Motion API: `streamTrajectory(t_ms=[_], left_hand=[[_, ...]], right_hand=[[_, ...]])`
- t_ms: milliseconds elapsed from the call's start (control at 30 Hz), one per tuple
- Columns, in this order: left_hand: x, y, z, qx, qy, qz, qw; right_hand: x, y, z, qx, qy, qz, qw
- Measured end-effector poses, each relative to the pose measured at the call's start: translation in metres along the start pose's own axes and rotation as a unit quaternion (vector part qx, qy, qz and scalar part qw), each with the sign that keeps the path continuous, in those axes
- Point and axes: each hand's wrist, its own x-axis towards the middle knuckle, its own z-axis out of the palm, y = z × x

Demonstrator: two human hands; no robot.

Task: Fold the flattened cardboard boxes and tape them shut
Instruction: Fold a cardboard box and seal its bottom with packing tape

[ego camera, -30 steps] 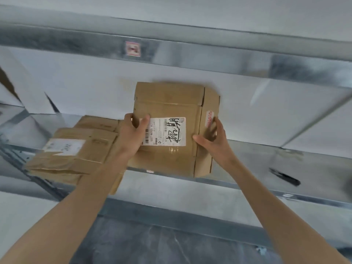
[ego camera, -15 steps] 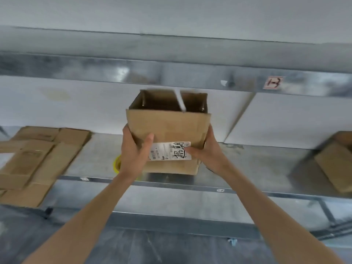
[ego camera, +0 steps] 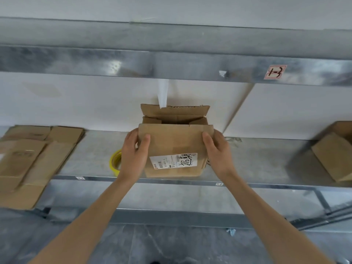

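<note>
Cardboard fills the middle of the view: a small brown box [ego camera: 174,143], opened into shape, sits over the front part of a metal shelf [ego camera: 266,161]. We cannot tell whether its base rests on the metal. The left hand [ego camera: 133,155] and the right hand [ego camera: 219,153] grip its upper corners, thumbs on the near face and fingers curled around the sides. The far top flap stands upright and the side flaps lean inward.

On the near face is a white shipping label [ego camera: 173,161]. We make out a barcode, fine print too small to read, and bold black handwritten characters that we cannot decipher.

A yellow tape roll [ego camera: 114,161] lies on the shelf just behind the left hand. Flattened boxes [ego camera: 28,161] are stacked at the shelf's left end, and another box [ego camera: 335,155] lies at the far right. A red-bordered sticker [ego camera: 274,72] with a black mark is on the beam above. Two small white tags [ego camera: 80,177] on the shelf's front edge are unreadable.
</note>
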Motion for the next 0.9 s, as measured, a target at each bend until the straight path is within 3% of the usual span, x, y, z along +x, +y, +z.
streamTrajectory(t_ms=[133, 333, 467, 567, 700, 900], left_hand=[[0.017, 0.007, -0.002, -0.045, -0.061, -0.023, 0.997], [0.043, 0.022, -0.012, 0.145, -0.121, 0.107, 0.976], [0.04, 0.01, -0.013, 0.213, -0.14, 0.152, 0.955], [0.035, 0.003, -0.014, 0.18, -0.159, 0.117, 0.964], [0.033, 0.003, -0.012, 0.143, -0.171, 0.076, 0.972], [0.042, 0.0, -0.019, 0.189, -0.14, 0.125, 0.964]], right_hand=[[0.007, -0.005, 0.002, -0.014, 0.01, 0.033, 0.999], [0.014, -0.016, -0.004, -0.103, -0.053, -0.03, 0.993], [0.015, -0.015, -0.001, -0.26, -0.084, -0.069, 0.96], [0.011, -0.013, 0.002, -0.328, -0.056, -0.1, 0.938], [0.02, -0.021, 0.004, -0.474, -0.087, -0.097, 0.871], [0.037, -0.04, 0.043, -0.51, -0.179, -0.173, 0.823]])
